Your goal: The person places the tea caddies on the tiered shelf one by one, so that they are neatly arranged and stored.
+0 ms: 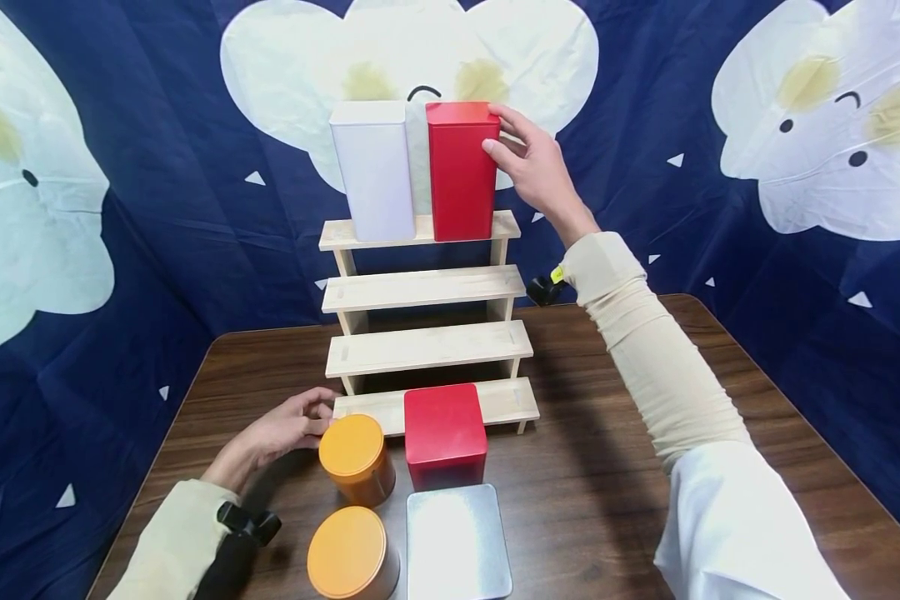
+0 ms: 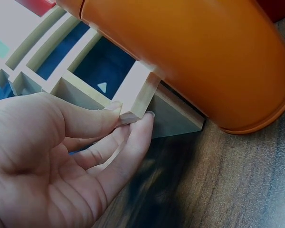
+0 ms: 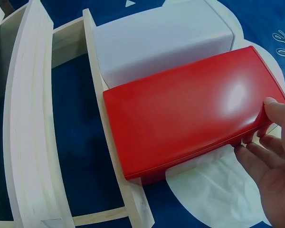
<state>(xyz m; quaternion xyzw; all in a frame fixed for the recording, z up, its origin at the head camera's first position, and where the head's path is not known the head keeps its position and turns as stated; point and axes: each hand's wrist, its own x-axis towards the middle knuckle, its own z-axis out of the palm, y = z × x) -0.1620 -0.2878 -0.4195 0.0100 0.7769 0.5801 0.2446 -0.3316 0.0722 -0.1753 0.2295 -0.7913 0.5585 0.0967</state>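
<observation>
A tall red tin [image 1: 462, 175] stands upright on the top step of a wooden stair rack [image 1: 427, 287], beside a tall white tin [image 1: 375, 171]. My right hand [image 1: 536, 167] grips the red tin at its upper right edge, thumb on the front and fingers round the side. In the right wrist view the thumb presses the red tin's [image 3: 190, 109] face near its top. Down at the lowest step, my left hand [image 1: 288, 429] pinches the left end of the board between thumb and fingers, as the left wrist view shows. An orange round tin [image 2: 199, 52] is close by that hand.
In front of the rack stand a shorter red tin [image 1: 446, 437], a second orange round tin [image 1: 347, 552] and a silver square tin [image 1: 459, 542], all on the dark wooden table [image 1: 585, 500]. A navy cloth with white cloud shapes hangs behind.
</observation>
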